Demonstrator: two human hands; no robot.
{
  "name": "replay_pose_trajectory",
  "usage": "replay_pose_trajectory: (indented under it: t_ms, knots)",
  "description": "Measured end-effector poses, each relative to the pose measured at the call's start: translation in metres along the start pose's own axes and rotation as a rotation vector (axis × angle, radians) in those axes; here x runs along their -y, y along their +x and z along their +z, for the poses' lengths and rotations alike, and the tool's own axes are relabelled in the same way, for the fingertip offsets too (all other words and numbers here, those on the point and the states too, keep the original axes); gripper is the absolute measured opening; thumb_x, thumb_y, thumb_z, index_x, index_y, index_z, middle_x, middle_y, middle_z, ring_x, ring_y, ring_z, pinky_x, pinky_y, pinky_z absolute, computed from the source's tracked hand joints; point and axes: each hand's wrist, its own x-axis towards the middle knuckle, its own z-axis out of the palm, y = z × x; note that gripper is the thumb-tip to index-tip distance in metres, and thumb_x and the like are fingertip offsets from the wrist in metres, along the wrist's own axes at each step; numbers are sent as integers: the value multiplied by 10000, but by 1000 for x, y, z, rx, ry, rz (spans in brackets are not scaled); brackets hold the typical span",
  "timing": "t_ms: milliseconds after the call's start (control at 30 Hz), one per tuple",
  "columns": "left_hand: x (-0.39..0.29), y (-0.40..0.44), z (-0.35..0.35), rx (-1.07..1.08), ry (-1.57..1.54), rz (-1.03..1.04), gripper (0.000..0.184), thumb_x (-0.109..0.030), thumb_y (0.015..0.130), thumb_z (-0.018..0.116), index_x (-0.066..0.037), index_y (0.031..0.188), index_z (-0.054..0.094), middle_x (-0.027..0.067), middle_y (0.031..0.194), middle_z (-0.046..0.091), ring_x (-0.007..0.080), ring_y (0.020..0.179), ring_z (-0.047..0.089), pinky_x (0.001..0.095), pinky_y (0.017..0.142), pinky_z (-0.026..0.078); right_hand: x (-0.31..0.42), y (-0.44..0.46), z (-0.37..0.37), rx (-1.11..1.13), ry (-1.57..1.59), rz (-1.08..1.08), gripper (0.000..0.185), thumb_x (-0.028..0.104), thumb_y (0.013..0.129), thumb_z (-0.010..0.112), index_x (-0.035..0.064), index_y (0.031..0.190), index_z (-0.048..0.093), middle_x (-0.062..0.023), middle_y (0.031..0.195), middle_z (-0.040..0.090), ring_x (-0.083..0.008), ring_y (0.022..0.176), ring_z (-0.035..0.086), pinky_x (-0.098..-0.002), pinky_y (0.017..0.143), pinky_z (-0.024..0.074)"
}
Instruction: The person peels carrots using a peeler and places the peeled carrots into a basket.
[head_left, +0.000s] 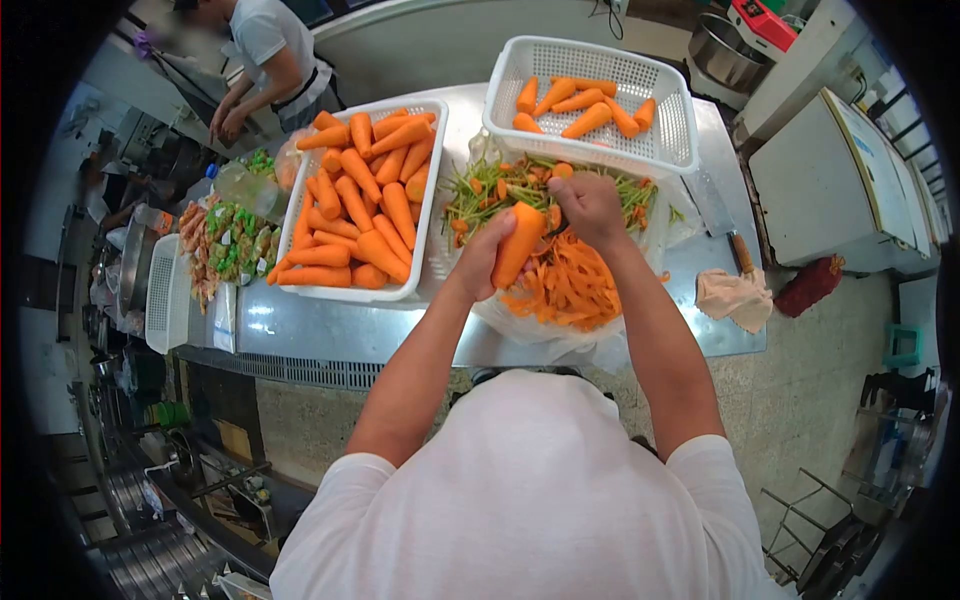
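Observation:
In my left hand [487, 255] is a thick carrot [519, 245], tilted with its wide end up, fingers wrapped round it. My right hand [592, 208] is closed on a peeler [556, 222]; only a dark part of it shows beside the carrot, and the rest is hidden by my fingers. Below my hands lies a heap of orange carrot peelings [570, 285] on clear plastic. Behind them are cut carrot tops with green stems [482, 195]. A white basket [432, 200] full of carrots stands at left, and another white basket [640, 155] holding several carrots stands at the back.
On the metal table [300, 325], a knife [712, 205] lies at right near a cloth [735, 297]. Green and brownish produce [232, 240] and a plastic bottle [245, 190] are at far left. Another person [270, 55] stands at the back left. A mixer [735, 50] is at back right.

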Motion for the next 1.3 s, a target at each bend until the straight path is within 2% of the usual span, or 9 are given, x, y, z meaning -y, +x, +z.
replay_pose_trajectory:
  t_ms: [67, 167, 367, 467, 700, 767, 833, 1100, 1300]
  knots:
    - [2, 9, -8, 1, 2, -74, 508, -475, 1014, 555, -129, 1356, 409, 117, 1109, 628, 160, 584, 632, 267, 446, 519, 12, 0, 9, -146, 17, -377, 604, 472, 989, 546, 41, 568, 599, -135, 544, 541, -353, 543, 553, -475, 645, 401]
    - [3, 5, -5, 8, 39, -71, 459, -480, 1014, 553, -148, 1310, 439, 109, 1047, 637, 161, 568, 625, 279, 428, 507, -27, 5, 6, 54, -214, 44, 593, 465, 989, 548, 40, 580, 609, -137, 554, 554, -351, 555, 561, -474, 639, 403]
    - [1, -3, 12, -40, 148, 40, 431, -478, 1022, 543, -149, 1278, 437, 99, 977, 634, 163, 574, 630, 270, 432, 502, -4, -1, 9, -7, 66, -209, 566, 445, 988, 549, 30, 607, 612, -157, 613, 589, -362, 605, 581, -494, 647, 402]
    - [2, 3, 7, -26, 77, 63, 427, -496, 1029, 513, -135, 1254, 477, 100, 962, 646, 160, 577, 632, 268, 447, 506, -27, 5, 5, 33, -187, 6, 562, 440, 990, 542, 26, 616, 609, -155, 619, 594, -372, 619, 581, -500, 651, 403]
    - [4, 2, -6, 12, 36, -116, 511, -583, 1014, 473, -111, 1191, 552, 93, 911, 668, 134, 559, 620, 252, 450, 501, -14, -2, 7, 9, 97, -182, 555, 438, 989, 544, 22, 628, 612, -156, 616, 588, -377, 618, 574, -498, 643, 404]
    - [0, 0, -4, 34, 19, -113, 500, -573, 1009, 499, -117, 1211, 531, 87, 922, 665, 131, 548, 613, 254, 438, 498, -26, 1, -1, 79, -90, 141, 566, 445, 988, 550, 8, 631, 601, -164, 608, 573, -373, 593, 562, -495, 621, 404]
    - [0, -9, 9, -22, 109, 89, 511, -547, 999, 546, -116, 1263, 476, 109, 918, 669, 154, 561, 639, 247, 406, 505, -9, 3, -6, 46, -10, 44, 573, 450, 988, 550, 6, 630, 598, -164, 603, 567, -367, 586, 561, -490, 607, 402]
    - [-5, -1, 7, 95, 66, 21, 485, -535, 1006, 537, -116, 1245, 493, 106, 927, 661, 162, 601, 665, 277, 468, 555, -27, 6, -9, 86, -100, 178, 579, 460, 981, 561, -8, 644, 605, -173, 606, 564, -372, 574, 563, -464, 584, 425]
    - [9, 9, 5, -10, 100, -89, 514, -585, 1008, 494, -102, 1162, 577, 82, 829, 665, 158, 585, 638, 257, 459, 501, -12, -2, -5, 77, 88, -60, 598, 497, 979, 549, 6, 649, 636, -176, 601, 578, -379, 584, 579, -473, 599, 439]
